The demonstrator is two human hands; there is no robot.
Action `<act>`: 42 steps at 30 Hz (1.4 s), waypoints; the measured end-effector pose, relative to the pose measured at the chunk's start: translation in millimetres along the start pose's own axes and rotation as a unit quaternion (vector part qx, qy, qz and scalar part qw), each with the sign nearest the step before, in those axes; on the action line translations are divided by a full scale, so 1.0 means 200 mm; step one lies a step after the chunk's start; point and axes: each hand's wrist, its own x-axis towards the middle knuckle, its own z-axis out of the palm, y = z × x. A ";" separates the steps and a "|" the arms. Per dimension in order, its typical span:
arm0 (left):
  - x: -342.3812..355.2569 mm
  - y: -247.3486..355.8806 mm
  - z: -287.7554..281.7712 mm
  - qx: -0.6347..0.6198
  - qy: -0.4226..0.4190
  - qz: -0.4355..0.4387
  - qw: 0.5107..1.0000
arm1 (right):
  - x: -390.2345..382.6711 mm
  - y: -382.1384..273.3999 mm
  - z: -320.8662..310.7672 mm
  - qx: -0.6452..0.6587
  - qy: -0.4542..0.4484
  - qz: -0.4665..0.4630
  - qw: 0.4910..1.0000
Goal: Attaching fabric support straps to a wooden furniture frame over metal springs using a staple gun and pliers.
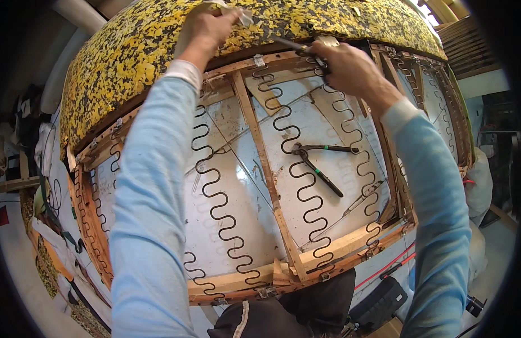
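Note:
My left hand (211, 29) is closed on a pale strip of cloth (245, 18) above the yellow-and-black speckled foam (119, 62). To the right, at the foam's near edge, my right hand (350, 66) grips a dark-handled tool with a thin pointed metal blade (287, 42). The blade points left toward the foam; its exact kind is unclear. Another pale scrap (328, 41) shows beside my right fingers. Below both hands lies a wooden seat frame (255, 129) strung with zigzag springs (218, 197). Dark pliers with green bands (319, 169) rest open on the springs.
A black case (379, 304) and red cable (384, 265) lie on the floor beyond the frame's near right side. Foam scraps (46, 267) and straps are at the left. A stuffed pale sack (479, 180) stands at the right.

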 end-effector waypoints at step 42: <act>-2.90 -1.00 -0.68 0.236 0.169 0.068 0.955 | -3.98 -1.34 0.32 0.148 0.177 0.674 0.701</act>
